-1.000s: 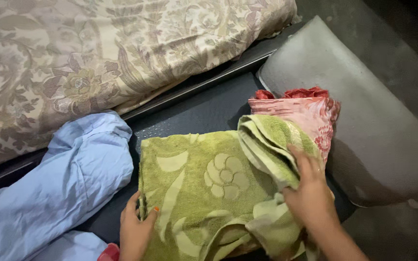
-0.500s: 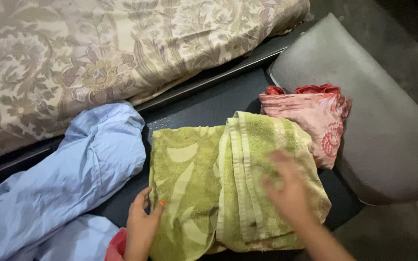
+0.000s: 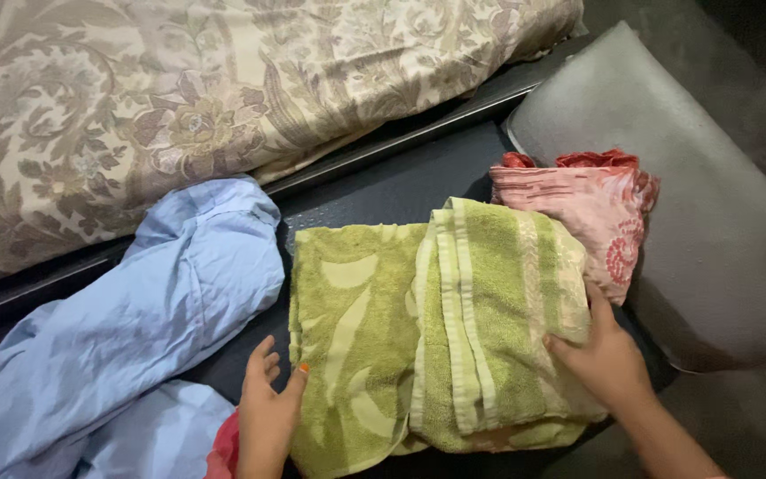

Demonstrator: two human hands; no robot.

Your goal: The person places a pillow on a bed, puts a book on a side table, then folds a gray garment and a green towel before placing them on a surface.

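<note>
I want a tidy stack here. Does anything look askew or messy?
The green towel is folded unevenly: its right flap ends short of the left edge, and the bottom edges don't line up. The left hand rests on its left edge, the right hand on its right. Beside it, the blue cloth lies crumpled, unfolded.

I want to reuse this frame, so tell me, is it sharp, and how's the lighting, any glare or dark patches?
Head view: both hands, left hand and right hand, and the green towel look sharp, with no motion blur; lighting is soft and warm, without glare; the grey mat and top right corner fall into dim shadow.
</note>
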